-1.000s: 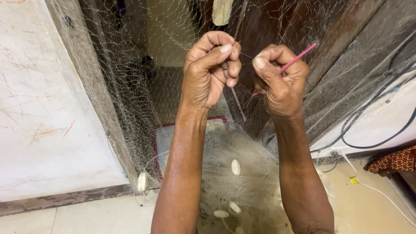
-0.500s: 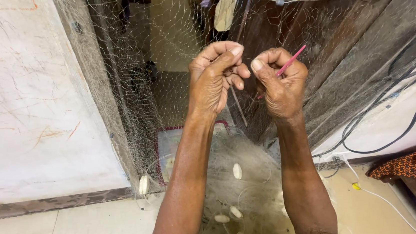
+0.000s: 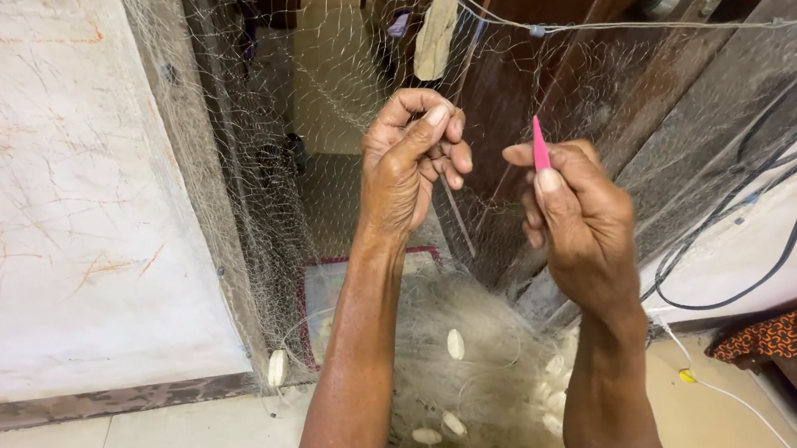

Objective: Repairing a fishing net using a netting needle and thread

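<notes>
A fine, pale fishing net (image 3: pixel 330 95) hangs in front of me across a doorway and piles up on the floor below. My left hand (image 3: pixel 407 161) is raised at the centre, its fingers curled and pinching strands of the net mesh. My right hand (image 3: pixel 576 218) is beside it, a little lower, gripping a slim pink netting needle (image 3: pixel 540 144) that points upward between thumb and fingers. The two hands are a short gap apart.
Small white floats (image 3: pixel 455 344) dot the heaped net on the tiled floor. A scratched white wall (image 3: pixel 49 187) is at left, a dark wooden door (image 3: pixel 597 72) at right. Black cables (image 3: pixel 758 269) run along the right wall above a patterned cloth (image 3: pixel 793 334). A taut cord (image 3: pixel 689 24) crosses the top right.
My hands have drawn apart. The right hand has dropped slightly and turned the pink needle from slanting right to pointing up. The left hand still pinches the mesh.
</notes>
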